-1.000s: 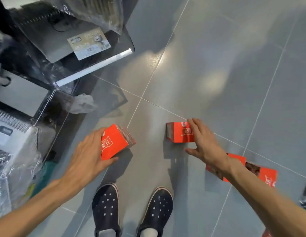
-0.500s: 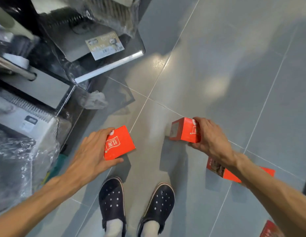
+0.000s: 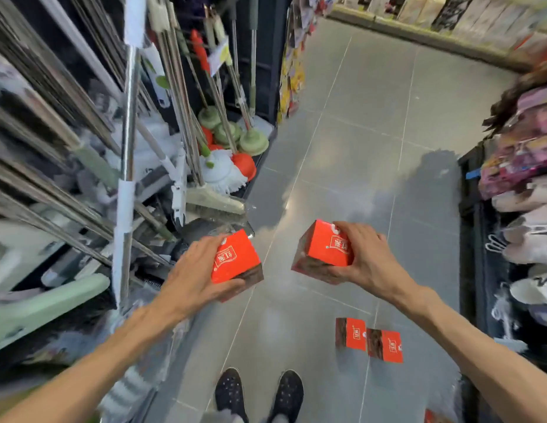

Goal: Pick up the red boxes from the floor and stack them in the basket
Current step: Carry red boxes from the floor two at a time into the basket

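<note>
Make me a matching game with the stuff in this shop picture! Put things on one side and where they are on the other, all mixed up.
Things:
1. box in the left hand
2. box in the right hand
3. two red boxes
4. plungers

Places:
A. lying on the floor tiles near the shoes
B. standing by the shelves on the left
C. held up on the right side
D. held up on the left side

Pairs: 1-D, 2-C, 3-A, 4-B
</note>
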The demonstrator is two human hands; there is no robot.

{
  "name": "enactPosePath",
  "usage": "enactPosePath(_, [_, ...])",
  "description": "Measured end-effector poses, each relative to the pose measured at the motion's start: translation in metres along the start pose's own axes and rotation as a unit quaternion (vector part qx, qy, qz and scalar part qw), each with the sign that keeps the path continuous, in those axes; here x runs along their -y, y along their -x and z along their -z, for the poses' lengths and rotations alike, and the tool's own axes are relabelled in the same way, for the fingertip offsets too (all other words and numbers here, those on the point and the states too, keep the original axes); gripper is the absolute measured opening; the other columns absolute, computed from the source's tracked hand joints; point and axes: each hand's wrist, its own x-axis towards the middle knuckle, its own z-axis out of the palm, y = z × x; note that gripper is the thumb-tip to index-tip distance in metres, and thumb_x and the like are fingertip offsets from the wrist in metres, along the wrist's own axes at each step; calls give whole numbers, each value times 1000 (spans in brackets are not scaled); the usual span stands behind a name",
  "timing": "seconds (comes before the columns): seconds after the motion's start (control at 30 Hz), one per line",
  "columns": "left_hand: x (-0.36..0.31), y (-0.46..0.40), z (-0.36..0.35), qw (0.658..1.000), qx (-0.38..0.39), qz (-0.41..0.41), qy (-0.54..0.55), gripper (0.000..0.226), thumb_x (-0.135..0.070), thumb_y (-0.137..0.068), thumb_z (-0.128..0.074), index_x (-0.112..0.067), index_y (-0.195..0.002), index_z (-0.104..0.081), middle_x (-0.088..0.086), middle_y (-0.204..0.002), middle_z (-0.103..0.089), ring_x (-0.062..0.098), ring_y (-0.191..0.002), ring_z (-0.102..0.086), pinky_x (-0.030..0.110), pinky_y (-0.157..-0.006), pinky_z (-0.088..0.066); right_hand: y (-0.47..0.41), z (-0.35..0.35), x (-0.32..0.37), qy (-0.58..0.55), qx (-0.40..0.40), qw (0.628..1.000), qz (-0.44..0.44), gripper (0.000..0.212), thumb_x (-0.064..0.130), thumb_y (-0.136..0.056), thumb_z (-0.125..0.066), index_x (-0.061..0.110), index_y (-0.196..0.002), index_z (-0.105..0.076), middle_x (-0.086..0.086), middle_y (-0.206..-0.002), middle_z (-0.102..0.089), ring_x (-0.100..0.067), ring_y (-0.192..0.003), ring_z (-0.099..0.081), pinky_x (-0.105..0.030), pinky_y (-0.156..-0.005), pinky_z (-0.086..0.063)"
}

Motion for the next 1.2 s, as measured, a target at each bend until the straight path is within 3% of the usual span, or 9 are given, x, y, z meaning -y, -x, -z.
enactPosePath(0.23, [-105,72,151,996,-70,-23,-53,95,-83,-75,-56,-28,-146,-26,-10,-134,-42,12,-119,-42,35,-97,-39,43,169,102,-12,-21,997,79,89,72,-64,-70,25,-136,-45,5,-121,-56,-17,-110,-48,-34,-92,-42])
enactPosePath(0.37, [-146,133,197,987,-136,35,-72,100,-84,-75,-54,-23,-149,-26,-6,-139,-42,14,-121,-41,33,-99,-36,54,220,150,22,-9,986,162,86,73,-68,-69,31,-137,-42,7,-120,-56,-9,-102,-50,-22,-82,-39])
enactPosePath(0.47, [-170,190,212,975,-185,102,-65,100,-84,-75,-53,-23,-150,-25,-4,-143,-39,15,-126,-37,32,-104,-32,59,235,193,31,15,969,246,99,89,-62,-55,33,-142,-36,12,-129,-50,-6,-113,-45,-23,-91,-41])
enactPosePath(0.53, [-180,233,215,959,-233,153,-49,103,-87,-70,-52,-25,-149,-28,-4,-142,-41,16,-128,-38,30,-105,-30,64,236,227,45,37,951,304,100,85,-65,-57,29,-144,-35,10,-135,-46,-9,-121,-41,-23,-101,-35])
enactPosePath(0.6, [-191,283,214,941,-269,202,-42,105,-90,-67,-49,-26,-149,-30,-6,-140,-43,13,-129,-39,29,-106,-32,75,232,264,53,54,929,363,103,87,-65,-54,24,-144,-37,6,-134,-47,-13,-123,-42,-18,-99,-27])
enactPosePath(0.73, [-212,396,205,888,-324,318,-69,115,-97,-61,-37,-25,-150,-29,-6,-141,-42,14,-129,-40,33,-107,-35,117,209,347,53,117,873,471,113,95,-58,-42,24,-147,-34,7,-135,-46,-15,-125,-41,-26,-102,-32])
enactPosePath(0.87, [-243,530,182,815,-390,423,-73,117,-99,-59,-34,-25,-149,-30,-6,-142,-43,14,-129,-41,30,-107,-34,193,170,436,40,177,801,570,95,77,-63,-65,30,-142,-40,8,-129,-51,-11,-120,-44,-22,-99,-35])
enactPosePath(1.07, [-327,736,120,680,-469,557,-81,97,-75,-71,-65,-24,-147,-33,-8,-138,-44,11,-126,-42,22,-102,-31,364,97,558,53,246,667,701,91,78,-61,-67,39,-138,-38,18,-124,-47,-7,-121,-42,-28,-101,-38])
enactPosePath(1.2, [-393,869,64,585,-496,638,-69,93,-74,-71,-64,-26,-145,-35,-8,-133,-47,12,-123,-45,23,-98,-34,516,56,623,38,286,582,760,91,75,-62,-71,37,-138,-38,17,-121,-45,-7,-118,-43,-25,-98,-37])
